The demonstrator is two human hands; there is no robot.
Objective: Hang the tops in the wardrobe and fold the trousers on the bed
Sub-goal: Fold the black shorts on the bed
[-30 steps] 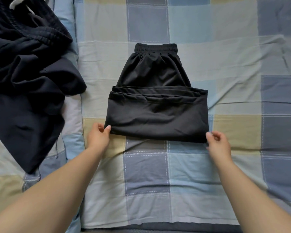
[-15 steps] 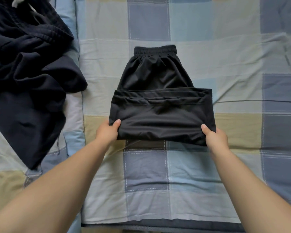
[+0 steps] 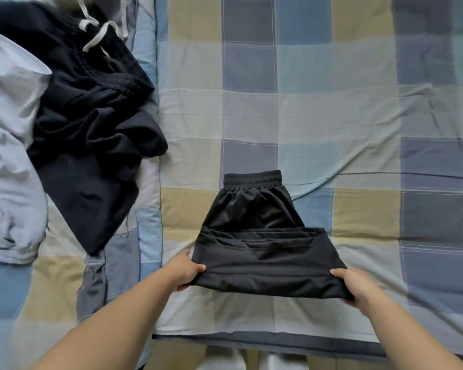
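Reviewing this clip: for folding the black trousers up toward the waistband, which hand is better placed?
Neither clearly: the left hand and right hand each grip a near corner of the black trousers, so probably both lift together.

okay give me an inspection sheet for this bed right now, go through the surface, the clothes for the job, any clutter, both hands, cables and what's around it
Surface: checked quilt in blue, grey and tan, lightly creased, spread over the bed.
Job's things: black trousers, partly folded, waistband at the far end, near folded edge lifted off the quilt. Dark garment pile with a white drawstring lies unfolded at the left.
Clutter: pale grey-blue garment, crumpled at the far left, beside and partly under the dark pile.
Hands: left hand grips the near left corner of the trousers; right hand grips the near right corner.
Cables: nothing seen.
Surroundings: the bed's near edge at the bottom of the view; no wardrobe in view.
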